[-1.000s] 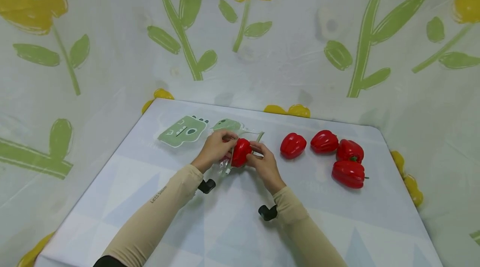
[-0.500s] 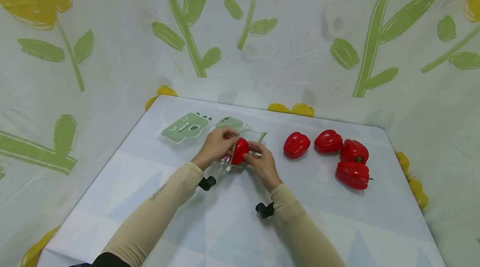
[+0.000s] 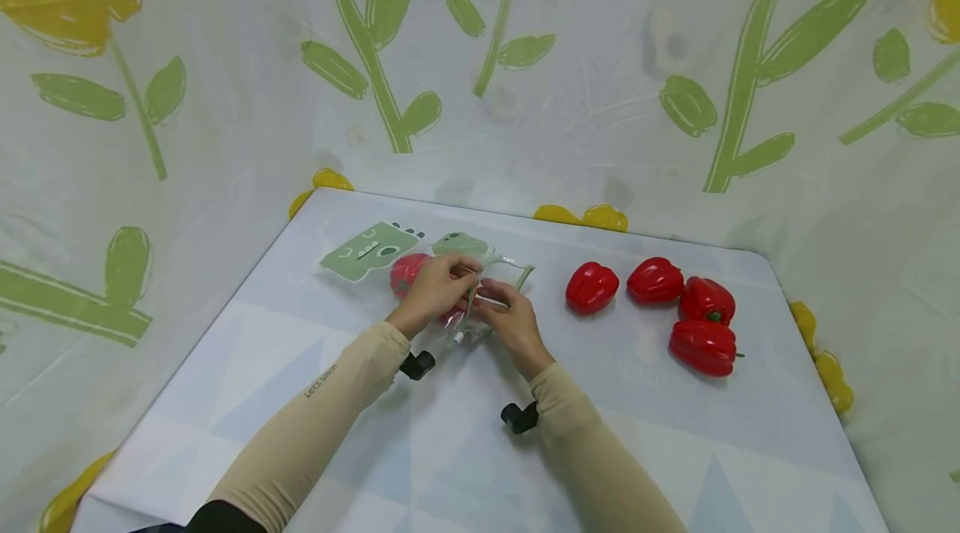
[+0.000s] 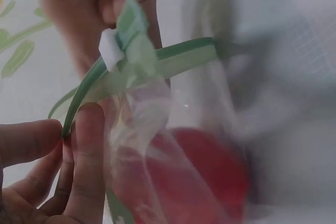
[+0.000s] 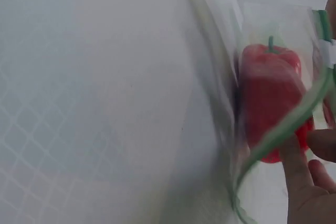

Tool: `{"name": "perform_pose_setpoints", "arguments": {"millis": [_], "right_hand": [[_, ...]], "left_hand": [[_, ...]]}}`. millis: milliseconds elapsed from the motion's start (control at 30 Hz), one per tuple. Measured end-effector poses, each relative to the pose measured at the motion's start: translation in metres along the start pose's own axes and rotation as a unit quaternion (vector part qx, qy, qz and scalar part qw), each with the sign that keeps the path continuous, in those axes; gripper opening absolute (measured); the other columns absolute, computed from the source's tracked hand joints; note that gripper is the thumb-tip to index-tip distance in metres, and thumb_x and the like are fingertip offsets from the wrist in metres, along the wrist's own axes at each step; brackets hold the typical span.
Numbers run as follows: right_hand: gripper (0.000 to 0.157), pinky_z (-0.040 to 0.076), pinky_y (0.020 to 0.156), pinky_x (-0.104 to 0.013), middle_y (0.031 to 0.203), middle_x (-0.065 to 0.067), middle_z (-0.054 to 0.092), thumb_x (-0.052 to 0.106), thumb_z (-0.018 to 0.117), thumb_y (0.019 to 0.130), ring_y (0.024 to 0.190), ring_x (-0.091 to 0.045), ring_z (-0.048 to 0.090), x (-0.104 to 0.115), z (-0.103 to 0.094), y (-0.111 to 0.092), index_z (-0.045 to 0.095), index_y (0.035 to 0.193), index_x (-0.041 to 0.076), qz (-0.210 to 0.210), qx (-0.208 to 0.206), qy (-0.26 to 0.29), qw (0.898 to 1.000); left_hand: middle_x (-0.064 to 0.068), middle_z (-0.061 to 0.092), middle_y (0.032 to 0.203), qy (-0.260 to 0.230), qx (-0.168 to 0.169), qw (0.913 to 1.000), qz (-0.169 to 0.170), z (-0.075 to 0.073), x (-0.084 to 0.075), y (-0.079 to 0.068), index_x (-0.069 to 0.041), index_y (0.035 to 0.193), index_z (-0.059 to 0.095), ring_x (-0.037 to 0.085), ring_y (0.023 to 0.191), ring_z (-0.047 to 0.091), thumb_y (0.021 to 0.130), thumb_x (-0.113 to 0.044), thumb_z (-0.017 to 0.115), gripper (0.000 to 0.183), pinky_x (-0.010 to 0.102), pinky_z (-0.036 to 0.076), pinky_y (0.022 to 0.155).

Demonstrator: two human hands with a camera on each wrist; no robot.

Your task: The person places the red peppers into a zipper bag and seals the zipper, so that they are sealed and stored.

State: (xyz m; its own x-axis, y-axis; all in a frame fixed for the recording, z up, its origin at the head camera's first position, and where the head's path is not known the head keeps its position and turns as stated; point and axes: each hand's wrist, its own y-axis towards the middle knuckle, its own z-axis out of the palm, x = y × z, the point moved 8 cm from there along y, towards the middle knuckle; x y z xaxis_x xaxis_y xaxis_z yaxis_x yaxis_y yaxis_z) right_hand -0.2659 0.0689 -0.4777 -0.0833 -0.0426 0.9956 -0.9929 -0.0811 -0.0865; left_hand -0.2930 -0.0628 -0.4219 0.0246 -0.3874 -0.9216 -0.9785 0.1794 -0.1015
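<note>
Red bell peppers in a clear zip bag (image 3: 513, 261) with a green rim show in the head view. One bell pepper (image 3: 407, 273) lies left of my left hand (image 3: 438, 291), with more red below that hand. Between thumb and finger, my left hand pinches the green rim, plainest in the left wrist view, where the bag's white slider (image 4: 110, 49) also shows. My right hand (image 3: 513, 321) is at the bag's mouth. In the right wrist view, its straight finger touches the bottom of a stemmed bell pepper (image 5: 270, 95) inside the bag.
Several loose red bell peppers stand on the table to the right, among them a near one (image 3: 592, 288) and a front one (image 3: 703, 347). A green-printed bag (image 3: 371, 251) lies flat at the back left. The patterned curtain (image 3: 585, 117) hangs behind the table.
The bell pepper that was between my hands at the bag's mouth has gone into the bag. Red now shows left of my left hand. My right hand has moved slightly left.
</note>
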Motion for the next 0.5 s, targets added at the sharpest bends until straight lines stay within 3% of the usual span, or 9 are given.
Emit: {"name": "perform_pose_setpoints", "arguments": {"millis": [500], "right_hand": [[0.051, 0.053, 0.097, -0.036, 0.137, -0.024, 0.059, 0.0, 0.069, 0.094, 0.121, -0.035, 0.062, 0.0017, 0.0019, -0.0037, 0.052, 0.142, -0.003, -0.008, 0.033, 0.035, 0.999]], "left_hand": [[0.01, 0.069, 0.106, 0.03, -0.01, 0.9995, -0.001, 0.0004, -0.0012, -0.0013, -0.004, 0.12, 0.068, 0.02, 0.072, 0.066, 0.097, -0.011, 0.064, 0.025, 0.032, 0.059, 0.064]]}}
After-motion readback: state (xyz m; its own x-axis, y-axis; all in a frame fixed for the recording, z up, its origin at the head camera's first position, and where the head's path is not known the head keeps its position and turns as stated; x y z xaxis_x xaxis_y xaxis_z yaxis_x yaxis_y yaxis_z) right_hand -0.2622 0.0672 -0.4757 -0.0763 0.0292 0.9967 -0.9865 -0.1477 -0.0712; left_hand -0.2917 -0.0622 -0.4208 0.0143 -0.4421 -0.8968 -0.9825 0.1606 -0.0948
